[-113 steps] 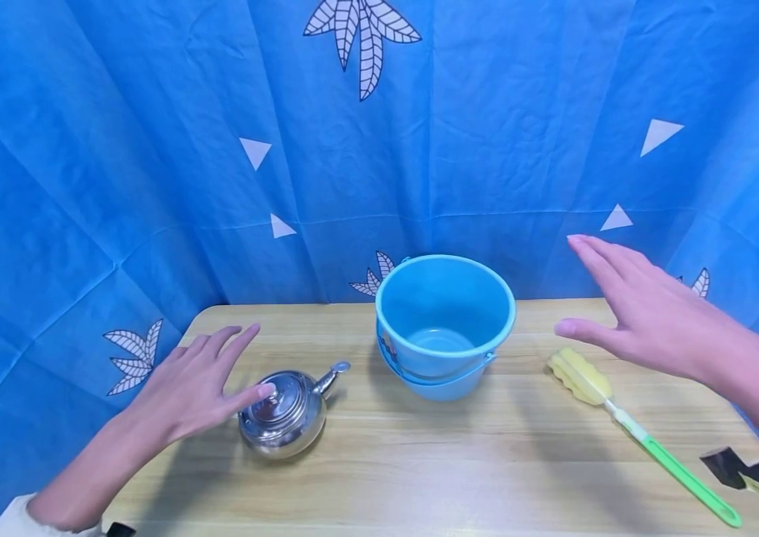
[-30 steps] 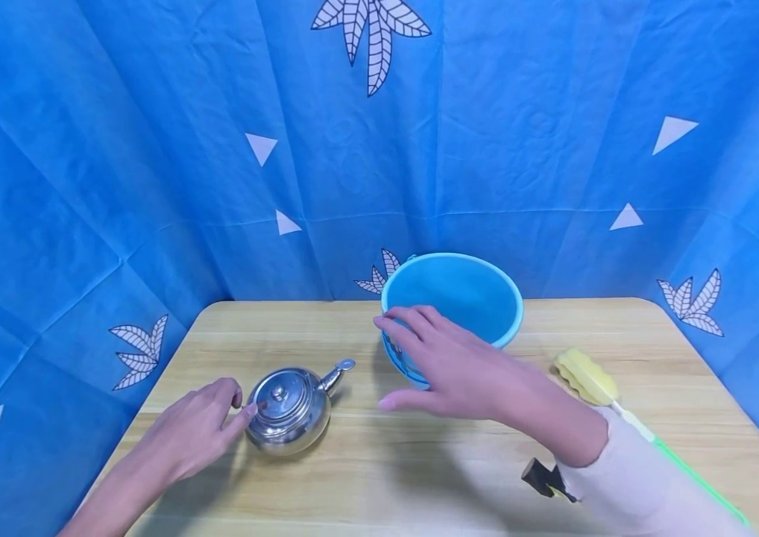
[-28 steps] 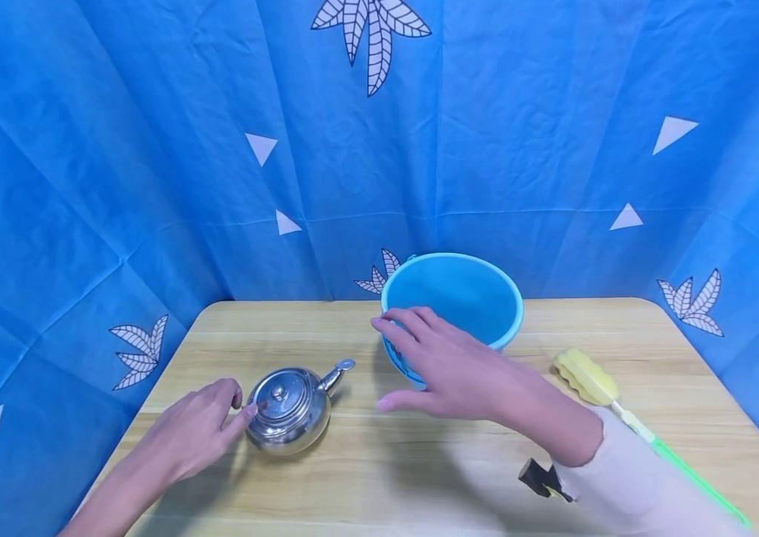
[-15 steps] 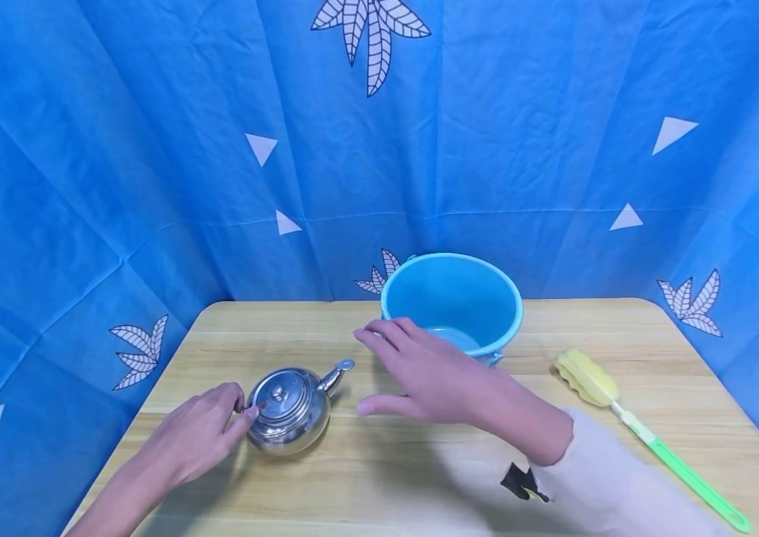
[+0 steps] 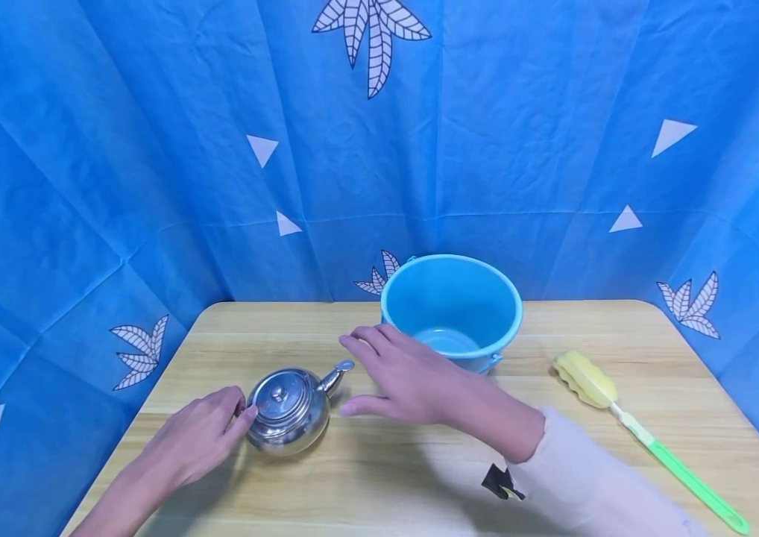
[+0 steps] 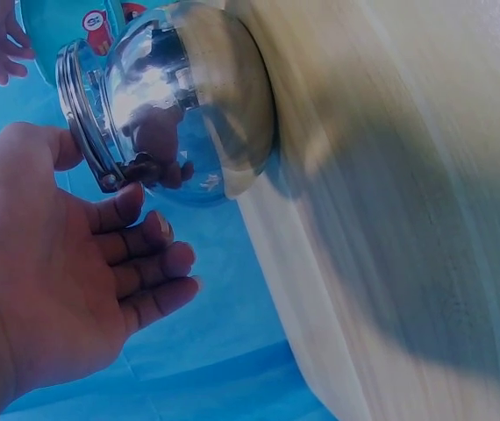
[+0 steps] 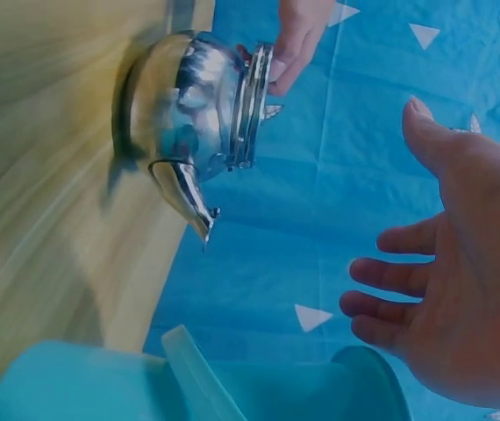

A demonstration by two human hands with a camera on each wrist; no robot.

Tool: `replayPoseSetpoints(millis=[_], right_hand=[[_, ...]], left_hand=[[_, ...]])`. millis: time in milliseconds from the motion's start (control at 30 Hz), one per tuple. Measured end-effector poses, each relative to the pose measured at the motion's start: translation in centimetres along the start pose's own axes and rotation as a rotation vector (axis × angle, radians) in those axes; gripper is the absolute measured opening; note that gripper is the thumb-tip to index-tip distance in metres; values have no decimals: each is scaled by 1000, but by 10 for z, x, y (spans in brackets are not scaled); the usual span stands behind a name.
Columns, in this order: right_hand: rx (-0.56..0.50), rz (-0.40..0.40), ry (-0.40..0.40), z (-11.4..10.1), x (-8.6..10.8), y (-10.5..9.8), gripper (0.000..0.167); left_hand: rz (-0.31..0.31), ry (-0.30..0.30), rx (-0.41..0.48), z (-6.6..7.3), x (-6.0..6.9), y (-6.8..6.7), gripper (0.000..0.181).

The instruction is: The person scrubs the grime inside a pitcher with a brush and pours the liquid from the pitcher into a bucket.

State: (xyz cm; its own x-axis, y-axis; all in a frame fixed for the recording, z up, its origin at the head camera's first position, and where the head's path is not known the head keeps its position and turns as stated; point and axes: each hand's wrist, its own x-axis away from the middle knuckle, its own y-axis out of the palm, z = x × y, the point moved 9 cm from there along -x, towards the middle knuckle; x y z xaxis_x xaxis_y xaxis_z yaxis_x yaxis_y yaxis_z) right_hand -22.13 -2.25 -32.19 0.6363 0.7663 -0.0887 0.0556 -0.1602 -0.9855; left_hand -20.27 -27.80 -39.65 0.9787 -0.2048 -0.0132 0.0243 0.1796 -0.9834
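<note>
A shiny steel teapot with a knobbed lid and short spout stands upright on the wooden table, left of centre. At its left side my left hand has curled fingers. In the left wrist view the thumb and index finger of the left hand pinch the teapot's edge by the lid rim and a small dark lug. My right hand hovers with spread fingers and holds nothing. It is between the spout and a light-blue bucket, apart from the teapot in the right wrist view, and partly hides the bucket.
On the right of the table lies a brush with a yellow sponge head and green handle. A blue patterned cloth hangs behind and beside the table. The bucket stands near the table's back edge.
My left hand has come down to the teapot's side, and its fingers have curled. The right hand has swung from above the brush leftward across the bucket, toward the spout. The teapot stays put.
</note>
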Motion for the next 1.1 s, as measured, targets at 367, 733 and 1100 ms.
replayPoseSetpoints(millis=[367, 733, 1100], right_hand=[[0, -9, 2, -4, -11, 14, 94], [-43, -62, 38, -5, -24, 34, 89], [-49, -78, 41, -2, -33, 47, 87]], left_hand=[[-32, -29, 29, -2, 1, 6, 33], [-8, -40, 40, -1, 0, 6, 30], [-21, -70, 43, -1, 0, 11, 31]])
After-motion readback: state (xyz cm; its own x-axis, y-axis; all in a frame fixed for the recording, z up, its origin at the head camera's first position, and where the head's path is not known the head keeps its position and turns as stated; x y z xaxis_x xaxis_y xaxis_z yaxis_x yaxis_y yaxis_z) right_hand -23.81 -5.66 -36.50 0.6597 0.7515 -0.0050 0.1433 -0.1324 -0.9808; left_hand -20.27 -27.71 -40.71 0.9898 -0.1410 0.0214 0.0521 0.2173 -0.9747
